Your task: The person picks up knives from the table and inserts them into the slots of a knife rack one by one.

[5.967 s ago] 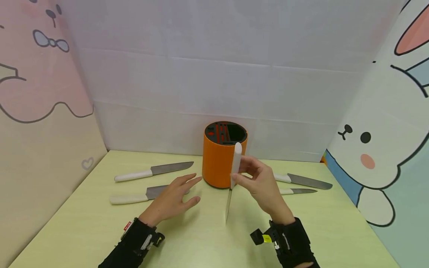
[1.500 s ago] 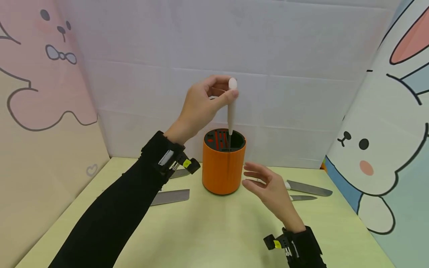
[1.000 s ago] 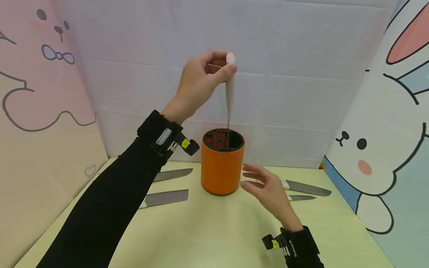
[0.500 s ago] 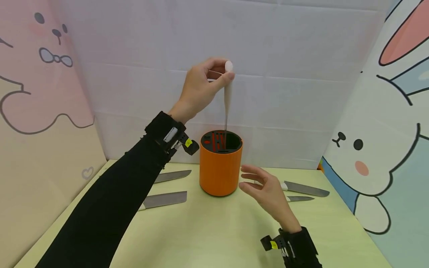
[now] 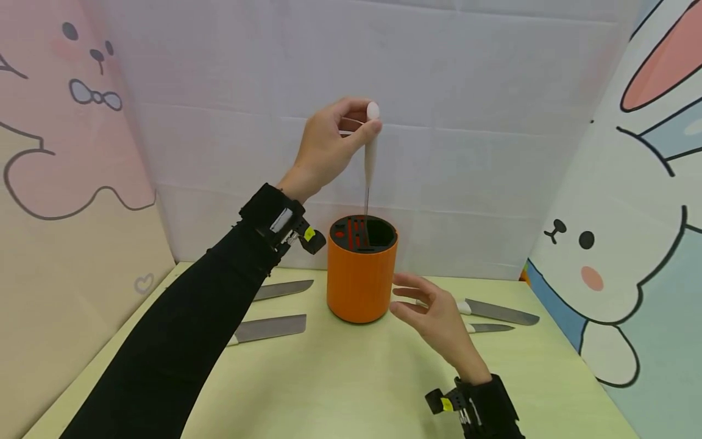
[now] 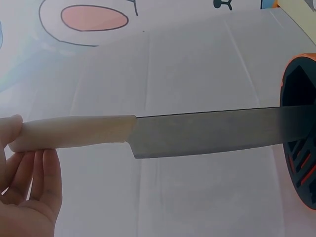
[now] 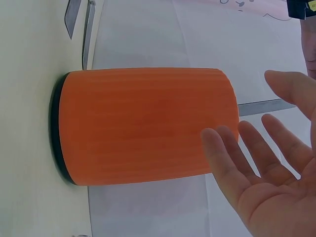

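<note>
White backdrop sheet [image 5: 493, 183]: hangs along the far edge of the table [image 5: 340, 396], so that side's a hard limit.
Pale yellow tabletop: roomiest stretch is out front of the block.
Orange knife block [image 5: 362, 286]: stands upright close to the far edge, slots on top.
Held knife [image 6: 173, 132]: roughly upright at the block's top, blade down; can't tell which opening it's lined up with or if the tip's inside.
Left hand [image 5: 329, 146]: thumb and fingers pinch the handle's end, well above the rim.
Right hand [image 5: 439, 317]: holds nothing, fingers loosely bent, thumb spread, just beside the block; can't tell if it touches.
Cleaver [image 5: 272, 327]: flat, left of the block, with a gap between.
Small knife [image 5: 490, 328]: flat, past the right hand.
Views: head gets the blade nearly edge-on; left wrist shows its broad face; right wrist shows the block's black base.
</note>
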Tool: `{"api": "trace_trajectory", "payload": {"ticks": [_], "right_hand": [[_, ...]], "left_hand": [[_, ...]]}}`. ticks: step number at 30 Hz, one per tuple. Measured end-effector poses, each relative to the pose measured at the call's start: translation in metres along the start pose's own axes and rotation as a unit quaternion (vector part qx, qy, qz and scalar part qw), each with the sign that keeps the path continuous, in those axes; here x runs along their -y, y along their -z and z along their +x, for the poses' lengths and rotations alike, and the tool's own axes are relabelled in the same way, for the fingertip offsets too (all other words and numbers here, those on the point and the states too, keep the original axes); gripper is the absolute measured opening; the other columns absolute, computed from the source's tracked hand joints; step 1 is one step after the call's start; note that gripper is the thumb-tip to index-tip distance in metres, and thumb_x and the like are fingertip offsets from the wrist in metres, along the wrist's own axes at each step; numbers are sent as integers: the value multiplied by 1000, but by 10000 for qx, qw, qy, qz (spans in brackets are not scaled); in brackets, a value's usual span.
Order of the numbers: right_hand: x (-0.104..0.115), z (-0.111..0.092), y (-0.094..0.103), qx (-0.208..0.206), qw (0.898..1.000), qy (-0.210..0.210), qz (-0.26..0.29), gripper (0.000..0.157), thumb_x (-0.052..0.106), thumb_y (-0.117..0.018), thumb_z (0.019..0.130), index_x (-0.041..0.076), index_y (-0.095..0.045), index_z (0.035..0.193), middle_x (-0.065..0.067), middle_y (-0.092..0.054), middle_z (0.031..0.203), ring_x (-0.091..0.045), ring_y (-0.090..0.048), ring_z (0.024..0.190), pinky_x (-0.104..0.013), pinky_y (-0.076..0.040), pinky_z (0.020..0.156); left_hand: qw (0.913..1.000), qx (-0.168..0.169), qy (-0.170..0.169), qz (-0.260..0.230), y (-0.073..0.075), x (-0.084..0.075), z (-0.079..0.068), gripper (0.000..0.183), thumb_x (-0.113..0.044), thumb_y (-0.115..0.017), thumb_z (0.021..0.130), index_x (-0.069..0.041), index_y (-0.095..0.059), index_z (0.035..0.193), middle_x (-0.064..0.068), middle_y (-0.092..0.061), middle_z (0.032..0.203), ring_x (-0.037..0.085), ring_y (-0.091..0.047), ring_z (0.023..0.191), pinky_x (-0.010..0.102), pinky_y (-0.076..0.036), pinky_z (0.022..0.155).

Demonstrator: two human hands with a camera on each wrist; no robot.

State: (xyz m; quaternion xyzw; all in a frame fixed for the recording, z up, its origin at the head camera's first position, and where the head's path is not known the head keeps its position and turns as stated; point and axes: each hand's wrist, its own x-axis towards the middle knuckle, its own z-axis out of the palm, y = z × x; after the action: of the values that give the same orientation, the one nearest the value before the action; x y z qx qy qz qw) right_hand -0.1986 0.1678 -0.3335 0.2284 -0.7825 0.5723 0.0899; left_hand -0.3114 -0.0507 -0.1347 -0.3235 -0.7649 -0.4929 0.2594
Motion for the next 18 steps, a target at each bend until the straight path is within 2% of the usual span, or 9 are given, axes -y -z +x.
{"api": "trace_trajectory", "payload": {"ticks": [3,10,18], "right_hand": [[-1,0,-1,-3,10000,11,66,45,6,-71,86,9,-56,128,-6,-57,127,-28,-56,111,-29,-50,87],[0,1,-2,-21,10000,6,14,44,6,-71,86,10,-57,127,-4,-57,126,-25,-57,110,-29,-51,87],[1,2,-3,-4,10000,-53,-6,43,7,-71,86,11,-58,127,-3,-57,126,-21,-58,109,-30,-51,86]], "left_hand": [[10000,-16,-58,-8,-1,6,2,35,-32,-68,90,-20,-61,122,-6,-61,109,8,-58,95,26,-49,82],[9999,1,-129,16,-5,14,1,35,-31,-68,90,-19,-61,122,-5,-61,109,7,-58,95,24,-49,83],[9995,13,-56,325,-13,36,-5,36,-32,-66,91,-18,-60,124,-6,-60,110,4,-57,96,21,-48,82]]}}
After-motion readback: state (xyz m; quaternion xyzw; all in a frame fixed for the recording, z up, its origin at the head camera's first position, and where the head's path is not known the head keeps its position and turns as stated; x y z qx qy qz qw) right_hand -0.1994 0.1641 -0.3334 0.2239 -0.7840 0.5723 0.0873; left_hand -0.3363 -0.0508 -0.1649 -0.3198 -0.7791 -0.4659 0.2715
